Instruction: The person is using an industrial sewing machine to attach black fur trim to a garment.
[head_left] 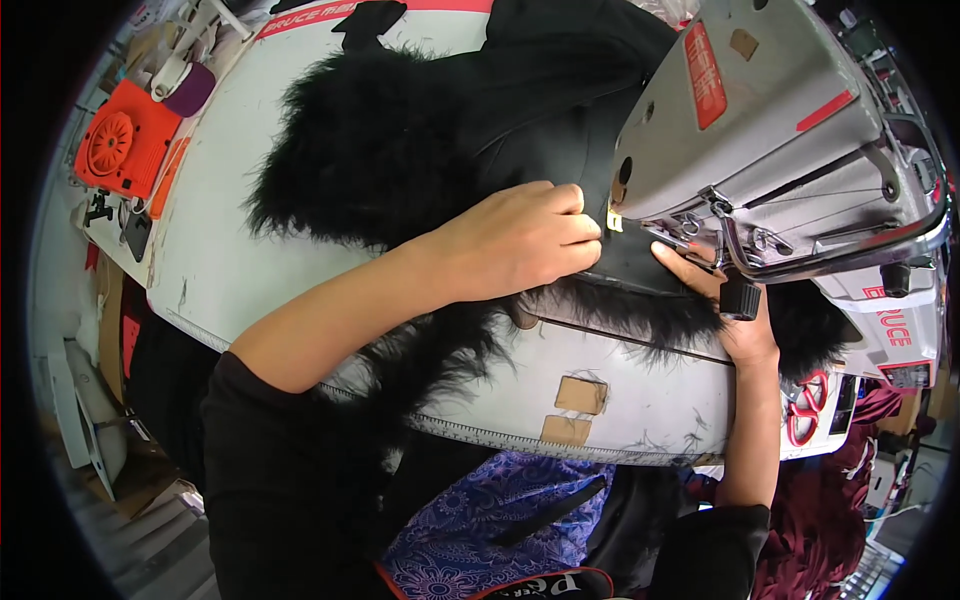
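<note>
A black garment (548, 150) with smooth leather-like panels and long black fur trim (365, 145) lies across the table and under the head of a grey sewing machine (760, 110). Just left of the needle area, my left hand (535, 240) is closed with curled fingers, pinching the smooth black material. My right hand (735, 310) lies on the garment to the right of the needle area. Its visible fingers are stretched out over the smooth panel beside the fur edge; the machine's guard and black knob (739, 299) partly cover it.
Red-handled scissors (806, 410) lie right of my right forearm. An orange device with a round grille (110, 143) and a purple-and-white container (186, 88) stand at the far left. A ruler strip (480, 435) follows the white table's front edge. Dark red fabric (815, 510) hangs at lower right.
</note>
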